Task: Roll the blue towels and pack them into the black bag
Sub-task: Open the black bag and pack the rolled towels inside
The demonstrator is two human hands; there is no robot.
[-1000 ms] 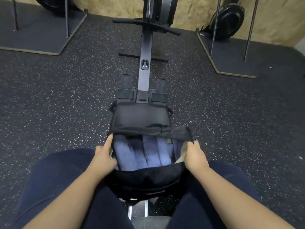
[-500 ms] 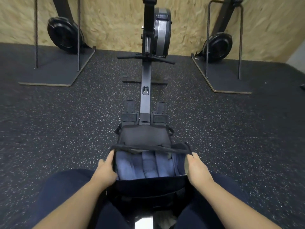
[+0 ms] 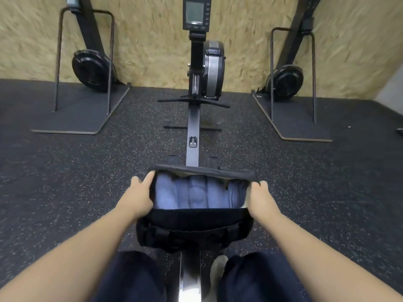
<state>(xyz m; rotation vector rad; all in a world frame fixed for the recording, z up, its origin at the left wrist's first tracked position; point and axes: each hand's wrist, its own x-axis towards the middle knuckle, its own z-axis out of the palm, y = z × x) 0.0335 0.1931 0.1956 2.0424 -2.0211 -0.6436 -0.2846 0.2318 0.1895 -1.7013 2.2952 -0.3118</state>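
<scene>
Gym floor [image 3: 65, 192], black bag [image 3: 194, 227] apparently lifted higher than before, hands gripping.

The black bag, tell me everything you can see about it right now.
The black bag is soft dark fabric with webbing straps across its near side. It sits on the rowing machine rail, in front of the person's knees, mouth open toward the camera. Rolled blue towels fill it side by side. The left hand grips its left rim and the right hand grips its right rim, spreading the opening.
</scene>
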